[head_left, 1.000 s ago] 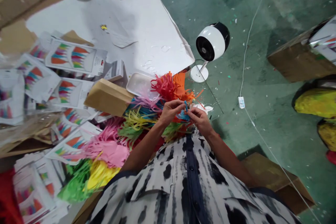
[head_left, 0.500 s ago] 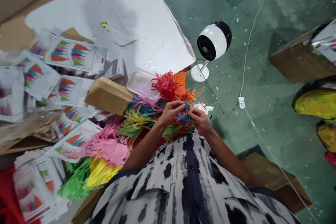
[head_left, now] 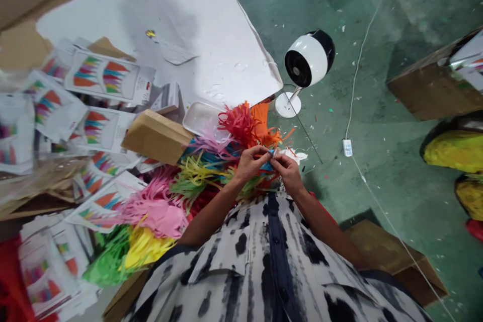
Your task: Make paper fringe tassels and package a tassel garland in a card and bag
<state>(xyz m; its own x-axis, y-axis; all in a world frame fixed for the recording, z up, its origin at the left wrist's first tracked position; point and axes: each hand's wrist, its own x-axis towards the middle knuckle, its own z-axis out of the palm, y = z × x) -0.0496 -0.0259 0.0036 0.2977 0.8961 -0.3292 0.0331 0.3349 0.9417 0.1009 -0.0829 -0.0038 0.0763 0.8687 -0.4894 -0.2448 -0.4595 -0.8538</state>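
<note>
My left hand [head_left: 249, 162] and my right hand [head_left: 287, 171] meet in front of my chest, fingers pinched together on a small blue paper fringe piece [head_left: 268, 165]. Both hands hover over a heap of coloured paper tassels [head_left: 211, 166]: red and orange at the far end, blue, yellow and green under my left wrist, pink and lime further left. Most of the blue piece is hidden between my fingertips.
Printed packaging cards [head_left: 107, 78] lie scattered on the left beside a brown paper box [head_left: 154, 137] and a white tray [head_left: 202, 118]. A white sheet [head_left: 188, 35] covers the table. A small white fan [head_left: 307, 63], a cable [head_left: 354, 75] and cardboard boxes [head_left: 426, 88] stand on the green floor.
The upright blue strip seen between my fingers earlier is now folded down and mostly hidden. My hands have closed tighter together and shifted slightly right.
</note>
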